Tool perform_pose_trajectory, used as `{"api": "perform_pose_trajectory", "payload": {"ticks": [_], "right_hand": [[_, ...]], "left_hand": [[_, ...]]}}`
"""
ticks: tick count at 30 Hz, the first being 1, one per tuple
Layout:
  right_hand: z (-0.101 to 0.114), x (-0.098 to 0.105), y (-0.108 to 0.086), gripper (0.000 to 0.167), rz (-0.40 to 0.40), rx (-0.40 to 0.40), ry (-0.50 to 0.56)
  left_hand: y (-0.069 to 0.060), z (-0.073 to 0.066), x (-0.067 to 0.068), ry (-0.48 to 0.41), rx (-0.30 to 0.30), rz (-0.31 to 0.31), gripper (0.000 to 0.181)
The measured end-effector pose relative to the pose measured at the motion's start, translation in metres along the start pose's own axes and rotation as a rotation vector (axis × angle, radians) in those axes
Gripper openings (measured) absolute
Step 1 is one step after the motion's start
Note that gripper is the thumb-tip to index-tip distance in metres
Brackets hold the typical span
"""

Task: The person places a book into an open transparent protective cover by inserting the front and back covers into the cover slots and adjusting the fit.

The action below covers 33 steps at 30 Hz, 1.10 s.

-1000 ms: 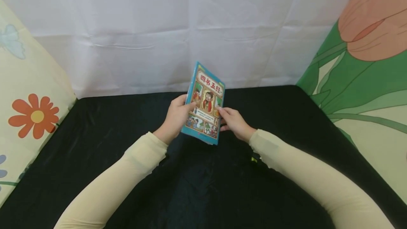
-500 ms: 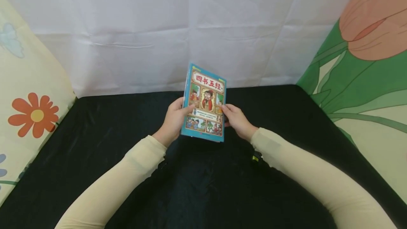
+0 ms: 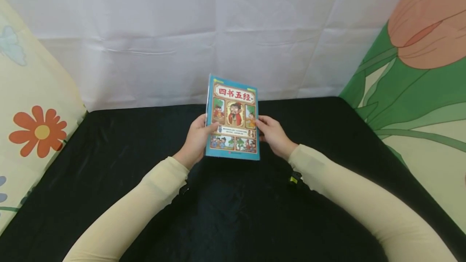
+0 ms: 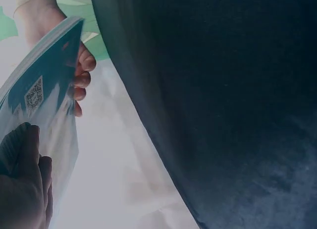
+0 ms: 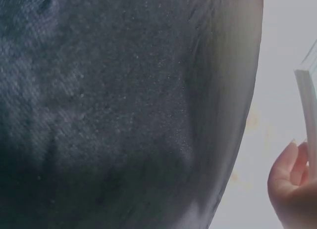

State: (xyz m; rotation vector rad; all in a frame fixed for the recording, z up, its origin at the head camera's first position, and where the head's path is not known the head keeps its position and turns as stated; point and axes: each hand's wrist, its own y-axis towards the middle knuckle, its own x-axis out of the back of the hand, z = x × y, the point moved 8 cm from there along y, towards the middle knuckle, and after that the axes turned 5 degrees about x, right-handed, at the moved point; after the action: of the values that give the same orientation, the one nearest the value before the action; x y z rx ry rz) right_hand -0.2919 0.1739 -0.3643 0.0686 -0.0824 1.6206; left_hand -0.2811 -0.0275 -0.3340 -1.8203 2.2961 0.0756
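A blue picture-covered paperback book is held up above the black cloth in the head view, its front cover facing me and slightly tilted. My left hand grips its left edge, thumb on the cover and fingers behind. At the opposite edge my right hand pinches it, thumb on the front; its other fingers are mostly hidden. The left wrist view shows the book's back with a QR code, fingers of the left hand lying against it. Only a pale strip of the book appears in the right wrist view.
A table under black cloth spreads below both hands. White fabric hangs behind its far edge. Flower-printed panels stand on both sides, an orange flower on the left one and a large tulip on the right one.
The book has turned so its front cover faces me more squarely, and its top has shifted left. The right hand has moved slightly right; both hands keep hold.
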Motion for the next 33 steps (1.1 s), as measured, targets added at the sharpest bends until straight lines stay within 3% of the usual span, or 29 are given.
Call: {"api": "perform_pose_trajectory", "payload": {"ticks": [10, 20, 33], "right_hand": [[0.0, 0.002, -0.001, 0.042, 0.008, 0.016, -0.03], [-0.007, 0.005, -0.001, 0.04, -0.018, -0.006, -0.086], [-0.019, 0.006, 0.002, 0.039, -0.035, -0.051, -0.131]], "left_hand": [[-0.001, 0.014, 0.005, 0.085, 0.048, -0.023, 0.033], [0.002, 0.033, 0.015, 0.205, 0.18, -0.057, 0.03], [0.007, 0.053, 0.021, 0.275, 0.276, -0.088, 0.029]]}}
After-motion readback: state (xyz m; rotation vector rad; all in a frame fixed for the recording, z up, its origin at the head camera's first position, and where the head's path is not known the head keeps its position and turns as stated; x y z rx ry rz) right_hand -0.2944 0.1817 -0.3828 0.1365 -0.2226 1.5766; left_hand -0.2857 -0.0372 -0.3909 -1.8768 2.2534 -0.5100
